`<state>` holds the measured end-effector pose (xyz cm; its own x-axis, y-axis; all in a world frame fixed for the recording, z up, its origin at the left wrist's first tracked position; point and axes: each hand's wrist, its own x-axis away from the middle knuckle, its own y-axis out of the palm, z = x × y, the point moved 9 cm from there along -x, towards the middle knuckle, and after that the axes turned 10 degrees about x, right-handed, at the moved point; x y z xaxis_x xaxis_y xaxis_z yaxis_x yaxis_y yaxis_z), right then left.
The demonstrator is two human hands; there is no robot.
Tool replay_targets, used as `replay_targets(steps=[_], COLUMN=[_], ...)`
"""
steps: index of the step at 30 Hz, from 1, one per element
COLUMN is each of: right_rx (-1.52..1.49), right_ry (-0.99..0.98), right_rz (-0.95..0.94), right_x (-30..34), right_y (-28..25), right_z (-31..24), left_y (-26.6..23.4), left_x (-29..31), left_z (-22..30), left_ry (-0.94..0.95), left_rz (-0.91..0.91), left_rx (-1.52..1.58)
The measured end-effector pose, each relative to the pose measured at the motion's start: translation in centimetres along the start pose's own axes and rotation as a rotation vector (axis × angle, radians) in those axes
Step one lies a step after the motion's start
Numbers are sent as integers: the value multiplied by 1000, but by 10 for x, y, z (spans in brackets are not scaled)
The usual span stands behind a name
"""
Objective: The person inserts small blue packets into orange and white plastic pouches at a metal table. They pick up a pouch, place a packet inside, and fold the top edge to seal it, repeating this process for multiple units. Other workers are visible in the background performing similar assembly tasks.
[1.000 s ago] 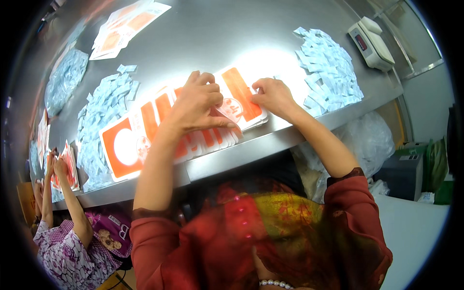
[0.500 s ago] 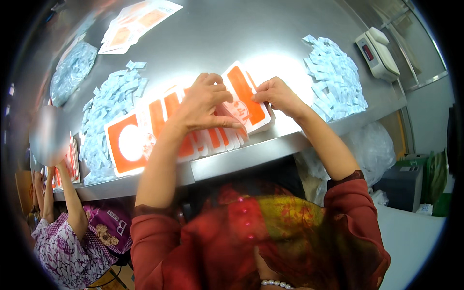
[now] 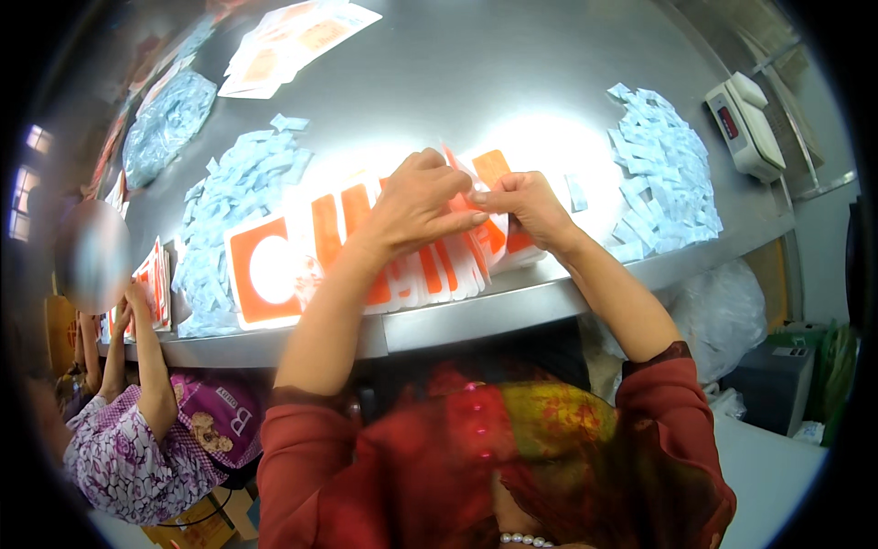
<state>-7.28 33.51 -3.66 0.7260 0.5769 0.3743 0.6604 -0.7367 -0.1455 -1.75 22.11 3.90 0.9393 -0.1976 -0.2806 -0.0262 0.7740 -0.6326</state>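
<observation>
A row of overlapping flat orange-and-white pouches [image 3: 343,220] lies along the table's near edge. My left hand [image 3: 422,203] is over the right part of the row, its thumb and fingers closed on the upper part of one pouch. My right hand [image 3: 530,209] meets it there, thumb and forefinger pinched at the same pouch's edge; whether a small sachet is also between them is hidden. That pouch stands tilted up and bent between the hands. A single pale blue sachet [image 3: 575,192] lies just right of my right hand.
Heaps of pale blue sachets lie at left [image 3: 242,192] and right [image 3: 668,174]. A blue plastic bag [image 3: 169,128] and more pouches [image 3: 293,46] are farther back. A white scale [image 3: 745,128] stands far right. A co-worker's arm [image 3: 151,375] reaches to pouches at left.
My right hand has moved left toward my left hand, and the pouch between them is now bent. The single sachet beside my right hand has come into view. The whole view has shifted slightly.
</observation>
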Motion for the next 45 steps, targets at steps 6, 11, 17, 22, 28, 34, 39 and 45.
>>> replay_targets(steps=[6,11,17,22,28,34,39,45], right_rx=[20,575,886,657,106,113,291,609], right_ry=[-51,-312,-245,-347,-329,-285,-196,-145], right_rz=[-5,44,84,50,-92,-82,-82,48], right_x=[-7,-10,-13,-11,-14,-21,-12,-9], right_y=[1,-7,-8,-7,-2,1,2,-3], right_z=[1,-5,-1,-7,3,6,2,0], left_y=[1,15,34,43,41,40,48,55], left_x=[-2,-3,-17,-35,-41,-42,-39,-33], left_z=[-12,-12,-3,16,7,7,12,10], left_ry=[0,66,23,-15,-108,-79,-40,23], left_rz=[152,182,52,-108,-236,-243,-316,-388], left_rx=[-75,-109,-282,-445,-357,-336,-370,-492])
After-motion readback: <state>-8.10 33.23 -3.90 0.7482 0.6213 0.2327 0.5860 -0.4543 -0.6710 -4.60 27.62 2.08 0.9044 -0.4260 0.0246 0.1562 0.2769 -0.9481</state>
